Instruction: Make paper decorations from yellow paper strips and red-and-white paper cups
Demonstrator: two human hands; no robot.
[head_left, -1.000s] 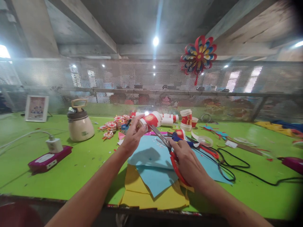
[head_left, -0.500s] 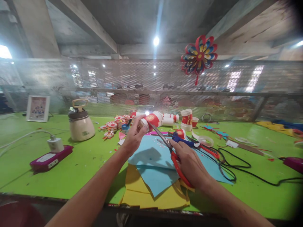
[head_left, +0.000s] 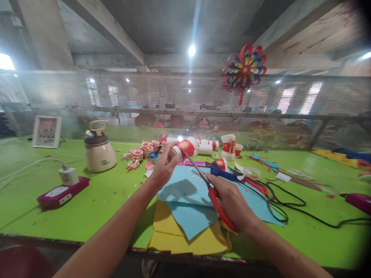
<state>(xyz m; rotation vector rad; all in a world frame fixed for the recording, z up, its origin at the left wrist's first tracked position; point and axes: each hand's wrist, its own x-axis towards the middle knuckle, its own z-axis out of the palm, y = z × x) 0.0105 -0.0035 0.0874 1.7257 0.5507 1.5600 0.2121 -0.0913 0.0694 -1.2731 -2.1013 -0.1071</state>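
Observation:
My left hand [head_left: 164, 166] is closed round the base end of a red and white paper cup [head_left: 187, 146], which lies tilted on its side in the air. Scissors with red handles [head_left: 218, 206] are gripped in my right hand [head_left: 232, 197]. Their blades are parted, one reaching up to the cup's lower side and the other pointing left below it. Whether the upper blade has entered the paper I cannot tell. Under both hands lie light blue sheets [head_left: 191, 221] with small white scraps on them, over yellow sheets [head_left: 185, 244].
A blue glue gun [head_left: 223, 172], a tape roll [head_left: 251, 173] and black cable lie right of the sheets. Stacked paper cups [head_left: 228, 146] and small red-white crafts [head_left: 137, 153] stand behind. On the left are a beige kettle [head_left: 100, 152], a purple power strip [head_left: 63, 195] and a picture frame [head_left: 46, 131].
The scissor blades have opened wider, with the lower blade now apart from the upper one. The cup and my left hand have barely moved.

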